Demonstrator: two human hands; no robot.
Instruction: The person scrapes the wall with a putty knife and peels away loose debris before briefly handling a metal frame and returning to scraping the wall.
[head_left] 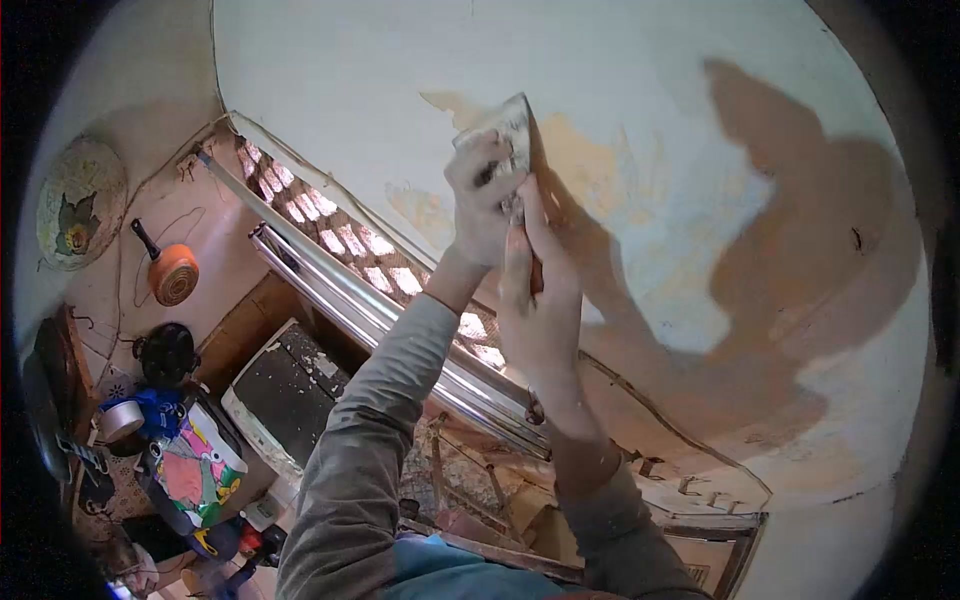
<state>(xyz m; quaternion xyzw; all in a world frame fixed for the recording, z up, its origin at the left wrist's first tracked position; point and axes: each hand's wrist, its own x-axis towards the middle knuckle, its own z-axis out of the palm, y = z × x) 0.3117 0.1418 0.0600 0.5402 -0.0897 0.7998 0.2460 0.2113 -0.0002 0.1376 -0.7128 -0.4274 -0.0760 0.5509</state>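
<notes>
A wide putty knife (515, 125), its blade smeared white, is held up against the pale wall surface (620, 60). My left hand (476, 200) is closed, with its fingers over the lower part of the blade. Just below and to the right, my right hand (543, 285) is wrapped around the handle, which is mostly hidden by the fingers. Around the blade, the white coating is patchy, with yellowish-tan areas (575, 150) showing. Both hands look dusted with white.
Below the surface runs a brick lattice opening (330, 235) with metal tubes (340, 300) alongside. An orange pan (174, 274) and a round plate-like piece (82, 203) hang at left. A dark-topped appliance (285, 385) and household items stand lower left. My shadow (800, 230) falls at right.
</notes>
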